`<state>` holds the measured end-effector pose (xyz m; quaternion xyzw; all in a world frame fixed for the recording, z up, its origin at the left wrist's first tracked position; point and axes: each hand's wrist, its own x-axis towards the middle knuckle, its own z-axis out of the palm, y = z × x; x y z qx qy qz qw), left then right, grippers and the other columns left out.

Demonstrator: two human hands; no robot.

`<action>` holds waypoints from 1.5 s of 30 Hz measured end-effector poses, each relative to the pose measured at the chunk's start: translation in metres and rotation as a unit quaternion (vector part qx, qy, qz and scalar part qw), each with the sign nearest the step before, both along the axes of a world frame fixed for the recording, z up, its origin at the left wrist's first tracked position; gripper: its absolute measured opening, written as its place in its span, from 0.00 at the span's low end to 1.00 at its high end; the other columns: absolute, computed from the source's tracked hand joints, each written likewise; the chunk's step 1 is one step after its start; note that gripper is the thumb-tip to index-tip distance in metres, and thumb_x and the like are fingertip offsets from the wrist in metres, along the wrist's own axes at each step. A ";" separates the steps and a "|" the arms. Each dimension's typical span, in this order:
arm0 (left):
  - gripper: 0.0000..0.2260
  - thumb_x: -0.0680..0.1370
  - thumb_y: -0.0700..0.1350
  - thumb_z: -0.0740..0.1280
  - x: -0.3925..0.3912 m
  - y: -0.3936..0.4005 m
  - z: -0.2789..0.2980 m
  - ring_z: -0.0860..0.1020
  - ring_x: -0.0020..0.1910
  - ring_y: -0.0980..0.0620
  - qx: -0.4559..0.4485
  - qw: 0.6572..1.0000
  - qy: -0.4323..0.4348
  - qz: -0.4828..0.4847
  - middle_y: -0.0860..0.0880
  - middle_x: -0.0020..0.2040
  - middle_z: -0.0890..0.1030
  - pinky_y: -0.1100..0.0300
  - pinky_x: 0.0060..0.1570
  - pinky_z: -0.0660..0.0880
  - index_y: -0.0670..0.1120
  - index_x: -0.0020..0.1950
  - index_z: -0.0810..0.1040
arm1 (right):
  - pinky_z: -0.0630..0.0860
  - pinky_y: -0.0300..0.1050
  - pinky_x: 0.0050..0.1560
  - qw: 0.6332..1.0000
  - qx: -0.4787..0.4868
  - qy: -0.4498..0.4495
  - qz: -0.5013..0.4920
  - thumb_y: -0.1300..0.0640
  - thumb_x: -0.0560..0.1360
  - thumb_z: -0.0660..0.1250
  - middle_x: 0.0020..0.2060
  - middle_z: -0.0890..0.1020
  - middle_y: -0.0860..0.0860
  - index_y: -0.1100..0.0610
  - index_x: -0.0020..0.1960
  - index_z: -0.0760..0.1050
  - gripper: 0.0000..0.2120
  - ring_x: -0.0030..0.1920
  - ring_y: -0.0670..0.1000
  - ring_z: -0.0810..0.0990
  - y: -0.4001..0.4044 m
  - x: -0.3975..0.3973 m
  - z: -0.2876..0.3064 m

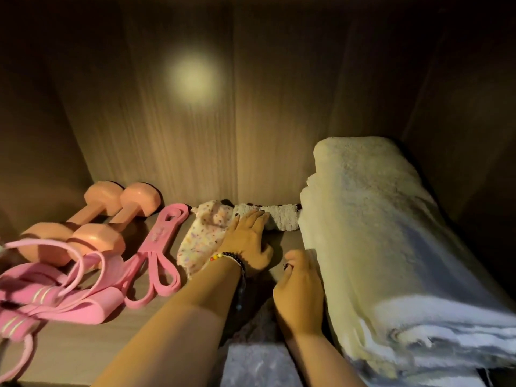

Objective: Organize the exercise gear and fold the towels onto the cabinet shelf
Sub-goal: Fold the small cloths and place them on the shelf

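**Hands at the small cloths, shelf half filled**

While a dim round light falls on the cabinet's back wall [192, 76], both hands work low on the shelf [83, 350]. The left hand [245, 241], bead bracelets at its wrist, lies with fingers straight and together on a speckled cloth [201, 238] near the back. Its fingertips reach a pale knit cloth [282, 219] lying along the wall. The right hand [298, 291] sits just beside the big folded towel [391, 247] at the right, fingers loosely bent; whether it touches the towel or pinches anything is hard to tell in the gloom. At the left, two dumbbells [92, 222] lie side by side, a pink band [159, 252] just right of them. A jump rope [42, 291] and wider pink loops [78, 308] lie tangled at the front left
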<state>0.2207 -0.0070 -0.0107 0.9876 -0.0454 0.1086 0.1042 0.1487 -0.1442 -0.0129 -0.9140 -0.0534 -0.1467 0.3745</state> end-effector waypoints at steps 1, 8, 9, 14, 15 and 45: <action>0.39 0.68 0.56 0.55 0.005 0.000 0.000 0.50 0.78 0.52 -0.004 1.000 0.000 0.006 0.50 0.79 0.55 0.48 0.76 0.44 0.48 0.79 0.53 | 0.73 0.35 0.48 1.000 -0.006 0.005 -0.001 0.63 0.79 0.59 0.56 0.78 0.51 0.55 0.62 0.71 0.13 0.53 0.48 0.78 -0.001 0.001 -0.001; 0.37 0.70 0.50 0.60 0.017 0.002 -0.004 0.46 0.77 0.44 0.037 0.993 -0.068 0.092 0.47 0.80 0.47 0.44 0.72 0.45 0.55 0.79 0.51 | 0.63 0.29 0.37 0.999 -0.028 0.028 0.014 0.64 0.79 0.57 0.54 0.78 0.51 0.55 0.59 0.71 0.12 0.47 0.46 0.75 -0.004 0.007 -0.003; 0.37 0.71 0.46 0.62 0.014 0.000 -0.003 0.47 0.76 0.43 0.019 0.986 -0.104 0.132 0.45 0.79 0.47 0.43 0.72 0.46 0.56 0.79 0.52 | 0.64 0.28 0.35 0.999 -0.029 0.032 0.015 0.64 0.79 0.57 0.55 0.77 0.51 0.54 0.61 0.71 0.12 0.47 0.46 0.75 -0.004 0.008 -0.003; 0.39 0.67 0.40 0.66 -0.013 0.002 -0.006 0.49 0.76 0.43 -0.067 0.948 -0.177 0.255 0.42 0.78 0.52 0.42 0.72 0.46 0.46 0.77 0.55 | 0.74 0.34 0.49 0.990 -0.137 -0.010 0.040 0.61 0.78 0.63 0.73 0.64 0.50 0.49 0.76 0.56 0.30 0.57 0.47 0.79 0.005 0.009 -0.001; 0.38 0.68 0.41 0.66 -0.020 0.005 -0.008 0.49 0.77 0.42 -0.071 0.944 -0.164 0.277 0.41 0.78 0.52 0.43 0.72 0.46 0.46 0.77 0.55 | 0.75 0.37 0.48 0.987 -0.154 -0.022 0.050 0.64 0.77 0.62 0.76 0.60 0.49 0.48 0.77 0.53 0.34 0.56 0.48 0.79 0.009 0.013 -0.001; 0.38 0.68 0.30 0.67 -0.092 0.044 0.000 0.50 0.78 0.43 -0.274 0.885 -0.297 0.230 0.43 0.79 0.45 0.44 0.72 0.62 0.42 0.77 0.58 | 0.76 0.44 0.30 0.986 0.110 -0.103 0.077 0.70 0.75 0.60 0.69 0.73 0.46 0.48 0.78 0.50 0.38 0.30 0.47 0.76 0.038 0.064 0.000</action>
